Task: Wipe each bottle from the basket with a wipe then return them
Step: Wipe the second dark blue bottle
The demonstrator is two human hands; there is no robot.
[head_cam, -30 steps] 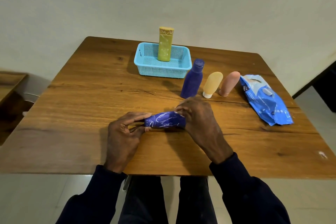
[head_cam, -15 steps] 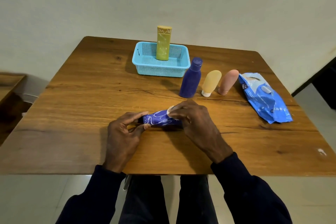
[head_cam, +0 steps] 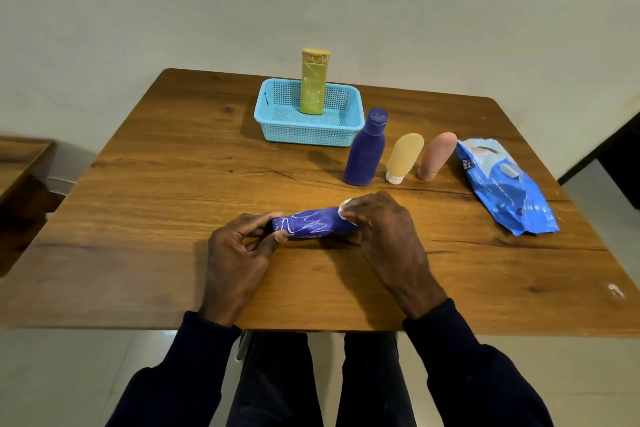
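Note:
A purple tube with white scribbles [head_cam: 311, 226] lies sideways near the table's front, held between both hands. My left hand [head_cam: 239, 253] pinches its left end. My right hand [head_cam: 384, 236] covers its right end and presses a small white wipe [head_cam: 345, 209] against it. A yellow-green bottle [head_cam: 313, 87] stands upright in the blue basket [head_cam: 277, 130] at the back. To the basket's right stand a dark blue bottle [head_cam: 365, 149], a yellow tube [head_cam: 403, 158] and a pink tube [head_cam: 436, 156].
A blue pack of wipes [head_cam: 505, 187] lies at the right of the wooden table [head_cam: 156, 201]. A second wooden surface [head_cam: 17, 163] sits off to the left. My legs show under the front edge.
My right hand has slid along the purple tube toward its right end, and the white wipe now shows at my fingertips. My left hand keeps its grip.

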